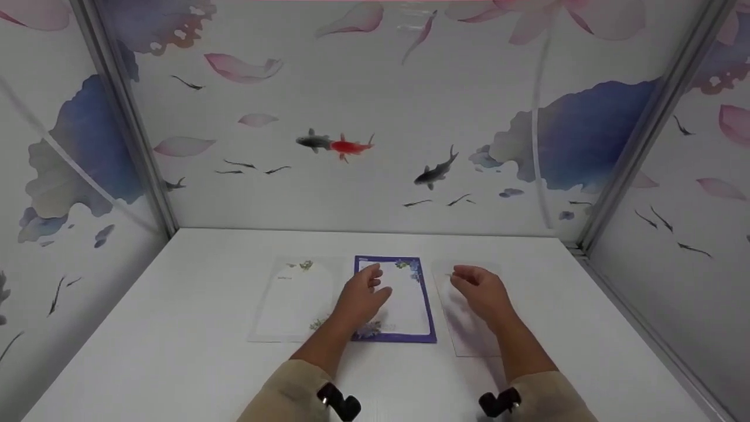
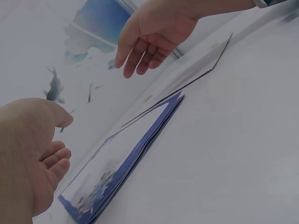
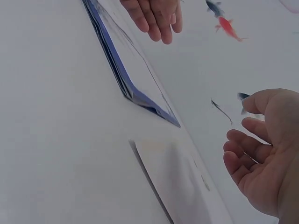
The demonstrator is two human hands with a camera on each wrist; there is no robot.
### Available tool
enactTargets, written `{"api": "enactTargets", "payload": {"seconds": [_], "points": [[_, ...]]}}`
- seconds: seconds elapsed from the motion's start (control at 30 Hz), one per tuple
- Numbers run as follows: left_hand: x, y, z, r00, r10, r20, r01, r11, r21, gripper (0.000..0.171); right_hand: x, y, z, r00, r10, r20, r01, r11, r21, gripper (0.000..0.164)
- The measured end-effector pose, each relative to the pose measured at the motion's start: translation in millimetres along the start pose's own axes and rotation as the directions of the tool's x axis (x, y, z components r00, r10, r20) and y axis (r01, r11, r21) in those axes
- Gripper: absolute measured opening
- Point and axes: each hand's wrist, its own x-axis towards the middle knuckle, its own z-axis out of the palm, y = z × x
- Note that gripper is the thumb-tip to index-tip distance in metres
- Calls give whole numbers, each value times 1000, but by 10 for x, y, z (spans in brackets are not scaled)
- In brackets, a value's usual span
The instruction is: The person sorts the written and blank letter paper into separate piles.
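My left hand (image 1: 363,299) hovers over a purple-bordered sheet with floral corners (image 1: 404,305), its fingers loosely bent and holding nothing. In the left wrist view, the purple-bordered paper (image 2: 140,140) shows several layers along its edge. My right hand (image 1: 485,293) is above a pale rectangular sheet (image 1: 469,343) on the right, fingers relaxed and nothing in them. In the right wrist view, a gap shows between my right hand (image 3: 261,163) and that pale sheet (image 3: 163,177). To the left lies a whitish sheet with small flower prints (image 1: 287,310), partly hidden by my left forearm.
All three paper items lie side by side on a white table (image 1: 176,351). A back panel (image 1: 363,193) printed with fish and petals rises behind, with side panels left and right. Metal posts (image 1: 126,117) stand at the corners.
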Motion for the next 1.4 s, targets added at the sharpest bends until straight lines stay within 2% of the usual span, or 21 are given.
{"api": "enactTargets", "payload": {"seconds": [0.13,0.3,0.43,0.6,0.77,1.03,1.17,1.27,1.4], "points": [[7,-122,-241,999,-29,-43,29,999,17,69,17,-152,198,1000,14,13,-14,1000,22,47],[9,-186,-428,990,-97,-106,102,994,47,70,26,-292,380,999,19,37,-21,998,55,45],[18,-185,-487,983,-121,-139,128,991,49,69,29,-355,465,999,11,49,-14,998,54,46],[21,-160,-476,981,-142,-128,152,986,67,69,8,-348,494,999,1,44,-1,1000,14,46],[-21,-170,-444,984,-165,-67,174,973,150,74,-30,-303,504,997,3,83,0,999,-38,52],[-76,-244,-406,987,-156,40,140,952,271,83,-75,-197,555,981,-5,196,35,988,-151,67],[-118,-272,-397,979,-160,124,111,937,331,88,-113,-128,560,963,-3,268,68,969,-236,76],[-136,-283,-399,972,-143,188,65,926,372,93,-131,-109,566,944,0,331,104,949,-297,82],[-147,-262,-368,959,-144,244,21,895,445,98,-156,-130,592,921,27,389,142,906,-399,88]]}}
